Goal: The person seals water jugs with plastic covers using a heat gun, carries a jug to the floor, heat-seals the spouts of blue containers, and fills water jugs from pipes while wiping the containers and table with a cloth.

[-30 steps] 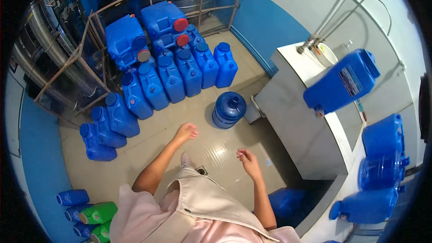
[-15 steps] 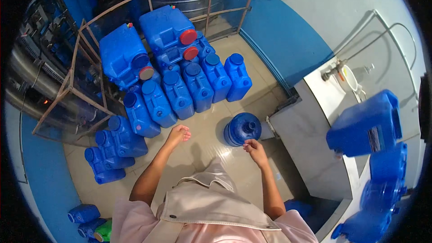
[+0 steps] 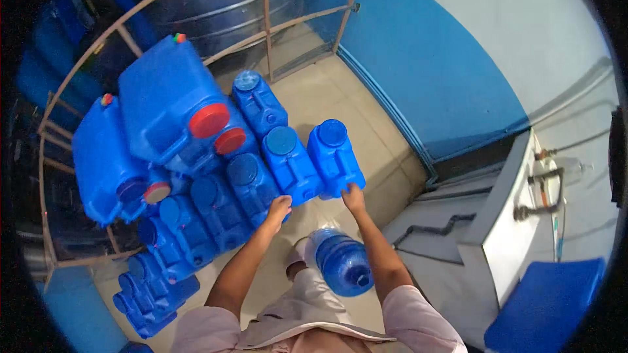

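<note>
One round bottle (image 3: 345,265) near blue jugs (image 3: 337,162)

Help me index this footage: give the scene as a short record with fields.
Right hand: overlaps the front of the row's end blue jug; contact unclear
Left hand: close to the next jug; contact unclear
Round blue bottle: on the floor, near the right forearm
Upper red-capped jug: atop other jugs
Railing: behind the jugs
</note>
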`<control>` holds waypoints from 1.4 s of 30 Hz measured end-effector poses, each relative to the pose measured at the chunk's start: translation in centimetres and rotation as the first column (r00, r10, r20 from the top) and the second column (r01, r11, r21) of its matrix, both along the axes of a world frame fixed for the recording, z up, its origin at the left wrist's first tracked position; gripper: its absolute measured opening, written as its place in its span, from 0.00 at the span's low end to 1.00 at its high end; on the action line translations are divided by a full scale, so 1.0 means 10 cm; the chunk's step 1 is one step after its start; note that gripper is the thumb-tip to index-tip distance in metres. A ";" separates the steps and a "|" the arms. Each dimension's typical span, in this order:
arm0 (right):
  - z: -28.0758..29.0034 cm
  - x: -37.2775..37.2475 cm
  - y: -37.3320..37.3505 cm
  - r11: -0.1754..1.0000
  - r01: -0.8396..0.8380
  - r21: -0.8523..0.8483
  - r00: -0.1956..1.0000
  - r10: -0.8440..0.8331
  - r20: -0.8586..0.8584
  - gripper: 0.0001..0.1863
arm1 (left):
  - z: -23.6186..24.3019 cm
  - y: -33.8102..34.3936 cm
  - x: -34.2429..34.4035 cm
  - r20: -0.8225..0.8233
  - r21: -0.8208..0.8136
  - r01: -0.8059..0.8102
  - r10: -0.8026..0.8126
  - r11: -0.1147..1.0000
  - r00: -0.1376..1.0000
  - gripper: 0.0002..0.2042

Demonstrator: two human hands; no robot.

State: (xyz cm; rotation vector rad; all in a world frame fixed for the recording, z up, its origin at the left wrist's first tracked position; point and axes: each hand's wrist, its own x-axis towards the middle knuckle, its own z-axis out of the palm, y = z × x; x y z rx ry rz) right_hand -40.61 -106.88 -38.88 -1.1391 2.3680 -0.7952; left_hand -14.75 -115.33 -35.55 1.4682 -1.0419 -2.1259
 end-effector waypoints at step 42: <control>5.48 2.09 4.82 0.983 0.164 0.080 0.887 -0.112 -0.448 0.16 | 5.09 1.82 1.58 0.694 -0.602 0.766 -0.325 0.228 0.642 0.11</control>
